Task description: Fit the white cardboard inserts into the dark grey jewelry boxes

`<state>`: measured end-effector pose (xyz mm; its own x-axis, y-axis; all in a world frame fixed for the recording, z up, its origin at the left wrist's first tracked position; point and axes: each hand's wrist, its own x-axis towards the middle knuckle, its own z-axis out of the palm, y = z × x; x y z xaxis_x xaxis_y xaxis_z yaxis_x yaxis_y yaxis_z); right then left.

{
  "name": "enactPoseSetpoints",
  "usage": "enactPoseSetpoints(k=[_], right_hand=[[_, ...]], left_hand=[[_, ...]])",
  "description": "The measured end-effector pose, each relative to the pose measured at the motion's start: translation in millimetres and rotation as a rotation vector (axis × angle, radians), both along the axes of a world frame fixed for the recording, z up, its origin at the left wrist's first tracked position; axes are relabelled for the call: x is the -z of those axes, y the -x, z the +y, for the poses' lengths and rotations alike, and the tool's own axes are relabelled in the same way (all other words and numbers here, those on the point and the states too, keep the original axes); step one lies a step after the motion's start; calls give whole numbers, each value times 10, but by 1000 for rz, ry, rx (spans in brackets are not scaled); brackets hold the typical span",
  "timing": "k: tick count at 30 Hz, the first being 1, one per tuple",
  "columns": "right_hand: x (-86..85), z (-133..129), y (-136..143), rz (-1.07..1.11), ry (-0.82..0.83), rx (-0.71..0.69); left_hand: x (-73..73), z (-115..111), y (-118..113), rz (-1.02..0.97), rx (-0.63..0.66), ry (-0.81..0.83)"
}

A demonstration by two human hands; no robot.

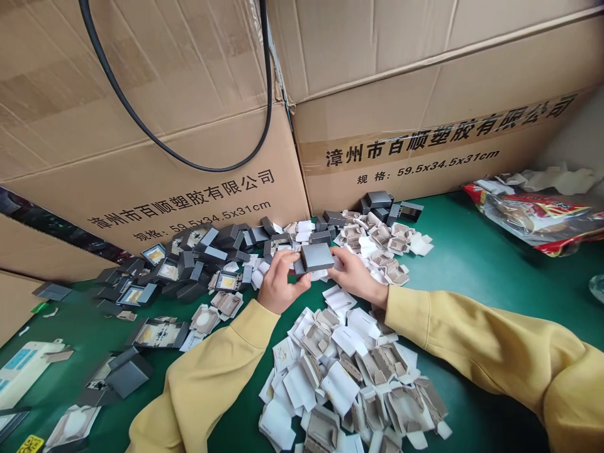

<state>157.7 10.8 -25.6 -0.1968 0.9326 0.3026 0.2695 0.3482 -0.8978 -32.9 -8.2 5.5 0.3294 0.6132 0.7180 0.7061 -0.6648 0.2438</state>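
Note:
Between my two hands is a small dark grey box, raised a little above the table. My left hand pinches its left end with fingers on top and thumb below. The right end is gripped by my right hand, thumb and fingers closed on it. Below my hands lies a heap of folded white and grey card inserts. Just behind the held box sit more dark grey boxes, some standing open with pale inserts and gold-coloured pieces inside.
Two large cardboard cartons wall off the back of the green table. A black cable hangs in front of them. At the right lies a red and clear plastic bag. A white and blue item is at far left.

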Motion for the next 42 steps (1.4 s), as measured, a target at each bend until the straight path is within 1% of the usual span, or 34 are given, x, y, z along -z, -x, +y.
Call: enactPoseSetpoints(k=[3, 5, 8, 10, 12, 14, 16, 19, 24, 29, 33, 36, 42], right_hand=[[-51, -37, -8, -79, -157, 16], [-89, -68, -8, -83, -195, -12], [-107, -90, -7, -93, -152, -62], [-92, -83, -7, -102, -106, -73], [-71, -68, -7, -109, -84, -85], [-58, -55, -5, -113, -83, -107], [-59, -50, -2, -116, -86, -124], [-73, -52, 2, -124, -81, -136], [-84, -56, 2, -137, -78, -184], [-87, -59, 2, -149, -74, -201], [-89, -59, -1, -156, -70, -207], [-79, -56, -4, -166, -69, -215], [-59, -48, -4, -159, -67, -220]], left_hand=[[-167, 39, 80, 24, -75, 73], [-329, 65, 141, 59, -155, 68], [-617, 98, 282, 118, -333, 93], [-787, 129, 423, 146, -450, 106], [-903, 179, 591, 153, -544, 110], [-954, 242, 761, 134, -634, 136], [-952, 306, 904, 110, -708, 189], [-891, 386, 1043, 97, -778, 251], [-798, 452, 1159, 99, -851, 236], [-818, 454, 1305, 79, -932, 229], [-831, 447, 1409, 106, -957, 238], [-802, 459, 1441, 122, -966, 269], [-739, 500, 1453, 151, -930, 300]])
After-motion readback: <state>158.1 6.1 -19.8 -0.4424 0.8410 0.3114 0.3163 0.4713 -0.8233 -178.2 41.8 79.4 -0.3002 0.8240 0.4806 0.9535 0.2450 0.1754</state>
